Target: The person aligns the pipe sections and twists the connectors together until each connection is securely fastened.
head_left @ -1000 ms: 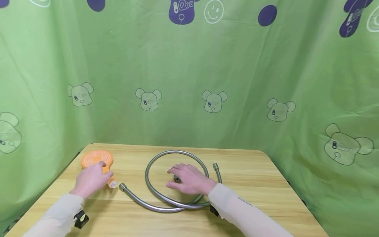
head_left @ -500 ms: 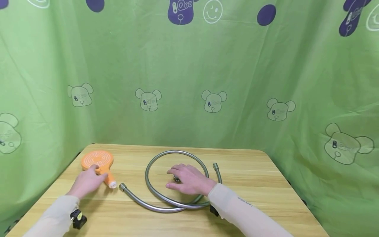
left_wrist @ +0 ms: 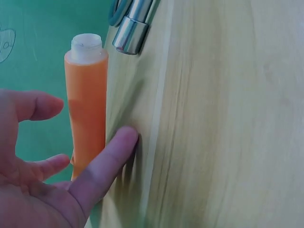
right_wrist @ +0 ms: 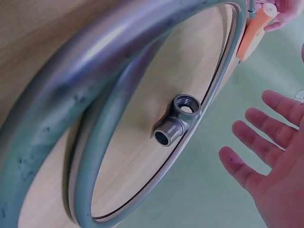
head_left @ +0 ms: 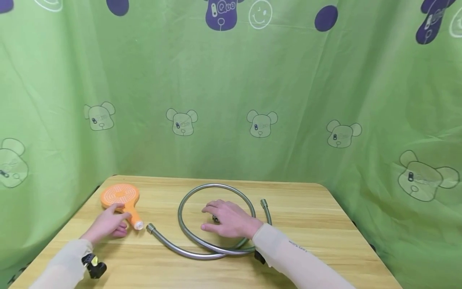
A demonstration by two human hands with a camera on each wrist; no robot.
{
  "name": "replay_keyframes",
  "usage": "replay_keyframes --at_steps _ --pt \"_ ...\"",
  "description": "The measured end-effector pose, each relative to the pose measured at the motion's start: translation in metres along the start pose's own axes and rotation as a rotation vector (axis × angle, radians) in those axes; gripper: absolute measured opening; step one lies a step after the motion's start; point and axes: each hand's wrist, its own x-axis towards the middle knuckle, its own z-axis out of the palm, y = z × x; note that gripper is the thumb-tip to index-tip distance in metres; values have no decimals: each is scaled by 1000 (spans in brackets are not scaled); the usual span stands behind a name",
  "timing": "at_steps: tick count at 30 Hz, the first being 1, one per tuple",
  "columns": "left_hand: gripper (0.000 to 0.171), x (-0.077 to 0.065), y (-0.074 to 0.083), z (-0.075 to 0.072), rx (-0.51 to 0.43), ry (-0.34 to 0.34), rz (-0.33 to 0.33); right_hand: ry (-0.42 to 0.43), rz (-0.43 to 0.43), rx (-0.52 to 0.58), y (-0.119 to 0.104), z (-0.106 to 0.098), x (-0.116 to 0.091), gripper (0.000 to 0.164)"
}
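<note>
My left hand (head_left: 105, 225) and right hand (head_left: 229, 219) are relaxed, empty. The showerhead (head_left: 120, 194) lies beyond the left, handle (head_left: 133, 216) pointing near-right.

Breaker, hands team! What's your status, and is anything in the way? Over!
Left hand empty, near round orange plastic shower head. Right hand empty, near silver threaded metal fitting. Coiled grey metal hose loops around fitting; nothing seen blocking shower head.

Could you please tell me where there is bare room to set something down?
One bare patch of table lies between the hose, the right sleeve and the table's right edge; another lies nearer, between the hose and left sleeve. It is crowded inside the hose's loop, with the right hand by a metal fitting, and where the left hand neighbours the shower head.
</note>
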Motion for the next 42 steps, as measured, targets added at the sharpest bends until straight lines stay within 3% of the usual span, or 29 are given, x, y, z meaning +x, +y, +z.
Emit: replay_keyframes --at_steps 9,19,30,42 --pt "80 5 -3 4 -202 -46 -30 6 -11 -16 -1 3 0 67" --pt "87 9 3 11 -335 -96 -37 5 -21 9 -5 6 4 70" --pt "86 7 8 9 -309 -122 -47 -55 -17 59 -21 5 16 72" --pt "83 11 7 6 -287 -140 -55 -107 -93 90 -42 13 35 82"
